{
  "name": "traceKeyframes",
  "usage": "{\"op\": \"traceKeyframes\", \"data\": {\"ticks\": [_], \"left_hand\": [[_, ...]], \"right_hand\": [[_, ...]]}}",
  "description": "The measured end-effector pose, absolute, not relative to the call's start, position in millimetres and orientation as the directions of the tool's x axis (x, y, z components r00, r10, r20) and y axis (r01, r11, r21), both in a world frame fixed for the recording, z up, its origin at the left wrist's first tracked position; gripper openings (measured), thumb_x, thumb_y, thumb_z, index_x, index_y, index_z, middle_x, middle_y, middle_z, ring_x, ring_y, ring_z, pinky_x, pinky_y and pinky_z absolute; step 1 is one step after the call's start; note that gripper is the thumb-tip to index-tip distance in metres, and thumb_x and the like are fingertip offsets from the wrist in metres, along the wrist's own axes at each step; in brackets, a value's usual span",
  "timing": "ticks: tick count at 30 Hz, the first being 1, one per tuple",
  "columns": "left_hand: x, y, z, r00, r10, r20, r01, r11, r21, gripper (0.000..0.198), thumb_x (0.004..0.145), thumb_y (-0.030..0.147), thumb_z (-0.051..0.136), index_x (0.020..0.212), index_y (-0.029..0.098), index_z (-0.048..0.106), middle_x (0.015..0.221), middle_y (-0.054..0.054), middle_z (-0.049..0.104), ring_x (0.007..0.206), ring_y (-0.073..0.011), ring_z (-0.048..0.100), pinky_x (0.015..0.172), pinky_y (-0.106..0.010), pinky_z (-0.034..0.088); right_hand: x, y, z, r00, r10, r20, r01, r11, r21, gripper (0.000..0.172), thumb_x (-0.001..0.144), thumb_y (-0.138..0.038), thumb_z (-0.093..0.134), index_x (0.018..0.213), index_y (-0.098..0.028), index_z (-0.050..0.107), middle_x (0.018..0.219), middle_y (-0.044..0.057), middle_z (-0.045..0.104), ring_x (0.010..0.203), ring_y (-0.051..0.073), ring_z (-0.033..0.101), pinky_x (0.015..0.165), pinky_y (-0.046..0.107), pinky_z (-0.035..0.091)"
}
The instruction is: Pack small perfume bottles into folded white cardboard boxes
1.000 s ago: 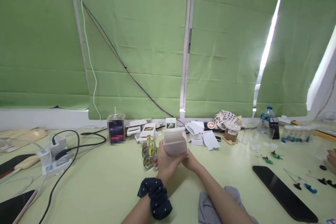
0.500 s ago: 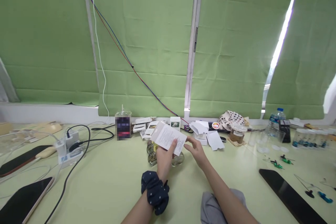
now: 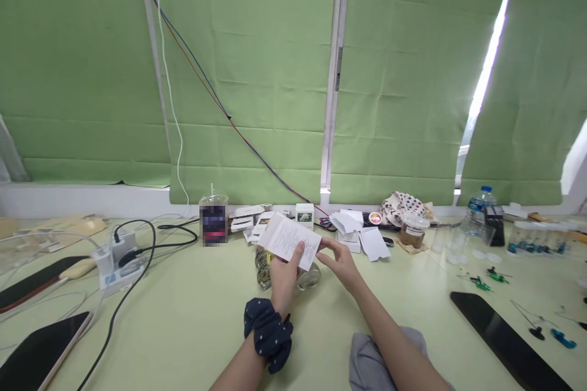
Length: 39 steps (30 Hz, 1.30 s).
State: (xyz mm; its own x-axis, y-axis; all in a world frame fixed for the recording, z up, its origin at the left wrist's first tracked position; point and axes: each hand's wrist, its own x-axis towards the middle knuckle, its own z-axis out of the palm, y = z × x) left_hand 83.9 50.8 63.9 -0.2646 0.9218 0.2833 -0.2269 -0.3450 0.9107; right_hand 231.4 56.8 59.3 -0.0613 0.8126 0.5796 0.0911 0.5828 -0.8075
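My left hand grips a white printed card, its thumb lying across the small text on the face. The card is tilted, and a pale flap or second layer shows at its left end. At the card's right edge is my right hand, fingers bent, with a gap between thumb and forefinger. Its fingertips reach the edge; whether they press on it I cannot tell. Behind and below the card sit clear containers with dark contents, partly hidden by my left hand and the card.
Small white boxes and folded white papers lie along the back. A drink cup stands left of them. Cables and a power strip occupy the left. A food tub, water bottle and black phone are on the right.
The view has shifted slightly. My right hand's fingertips have come closer to the card's right edge. My left hand keeps its hold on the card.
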Motion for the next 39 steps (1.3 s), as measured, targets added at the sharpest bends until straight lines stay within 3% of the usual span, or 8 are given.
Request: {"op": "traceKeyframes", "data": {"ticks": [5, 10, 18, 24, 27, 33, 39], "left_hand": [[84, 51, 64, -0.269, 0.927, 0.261, -0.199, -0.319, 0.927, 0.041, 0.062, 0.046, 0.075, 0.082, 0.011, 0.069, 0.061, -0.007, 0.069, 0.052, -0.0182, 0.063, 0.044, -0.026, 0.049], [86, 47, 67, -0.292, 0.925, 0.245, -0.184, -0.306, 0.934, 0.046, 0.059, 0.050, 0.075, 0.079, 0.010, 0.066, 0.057, -0.003, 0.065, 0.036, -0.0093, 0.048, 0.033, -0.021, 0.037], [89, 46, 62, -0.293, 0.909, 0.298, -0.239, -0.371, 0.898, 0.049, 0.062, 0.047, 0.076, 0.093, 0.012, 0.062, 0.085, -0.010, 0.071, 0.059, -0.0172, 0.065, 0.045, -0.024, 0.052], [95, 47, 52, -0.238, 0.933, 0.271, -0.263, -0.331, 0.906, 0.055, 0.057, 0.050, 0.077, 0.094, 0.011, 0.064, 0.094, -0.016, 0.071, 0.076, -0.0258, 0.069, 0.052, -0.029, 0.057], [99, 46, 50, -0.246, 0.930, 0.274, -0.289, -0.340, 0.895, 0.057, 0.057, 0.050, 0.077, 0.096, 0.011, 0.064, 0.098, -0.017, 0.070, 0.081, -0.0274, 0.069, 0.056, -0.031, 0.058], [101, 47, 49, -0.257, 0.922, 0.289, -0.306, -0.361, 0.881, 0.056, 0.059, 0.046, 0.077, 0.101, 0.011, 0.063, 0.099, -0.017, 0.071, 0.075, -0.0249, 0.070, 0.059, -0.033, 0.060], [99, 48, 45, -0.228, 0.926, 0.302, -0.222, -0.351, 0.910, 0.047, 0.063, 0.045, 0.075, 0.095, 0.012, 0.065, 0.086, -0.013, 0.073, 0.064, -0.0210, 0.069, 0.058, -0.030, 0.058]], "right_hand": [[230, 58, 58, -0.033, 0.816, 0.578, 0.057, 0.579, -0.814, 0.033, 0.070, -0.029, 0.071, 0.101, -0.018, 0.065, 0.086, 0.006, 0.069, 0.087, 0.023, 0.062, 0.090, 0.042, 0.044], [223, 58, 56, 0.020, 0.865, 0.501, -0.121, 0.499, -0.858, 0.033, 0.064, -0.035, 0.077, 0.089, -0.019, 0.063, 0.084, 0.005, 0.068, 0.089, 0.023, 0.062, 0.087, 0.040, 0.046], [222, 53, 61, 0.026, 0.901, 0.433, -0.180, 0.430, -0.885, 0.034, 0.058, -0.040, 0.081, 0.082, -0.019, 0.069, 0.092, 0.007, 0.069, 0.097, 0.025, 0.061, 0.092, 0.040, 0.043], [216, 57, 54, -0.108, 0.906, 0.408, -0.318, 0.358, -0.878, 0.040, 0.062, -0.039, 0.079, 0.095, -0.019, 0.067, 0.098, 0.007, 0.070, 0.096, 0.025, 0.063, 0.089, 0.041, 0.046], [213, 59, 51, -0.063, 0.915, 0.397, -0.400, 0.342, -0.850, 0.047, 0.060, -0.036, 0.081, 0.099, -0.021, 0.061, 0.094, 0.005, 0.071, 0.091, 0.023, 0.064, 0.086, 0.040, 0.048], [214, 61, 50, 0.098, 0.924, 0.368, -0.388, 0.376, -0.841, 0.042, 0.055, -0.034, 0.084, 0.085, -0.018, 0.058, 0.088, 0.005, 0.070, 0.085, 0.021, 0.065, 0.082, 0.036, 0.049], [214, 57, 56, 0.074, 0.936, 0.343, -0.390, 0.344, -0.854, 0.045, 0.054, -0.037, 0.084, 0.088, -0.017, 0.063, 0.091, 0.008, 0.071, 0.087, 0.023, 0.065, 0.081, 0.037, 0.051]]}}
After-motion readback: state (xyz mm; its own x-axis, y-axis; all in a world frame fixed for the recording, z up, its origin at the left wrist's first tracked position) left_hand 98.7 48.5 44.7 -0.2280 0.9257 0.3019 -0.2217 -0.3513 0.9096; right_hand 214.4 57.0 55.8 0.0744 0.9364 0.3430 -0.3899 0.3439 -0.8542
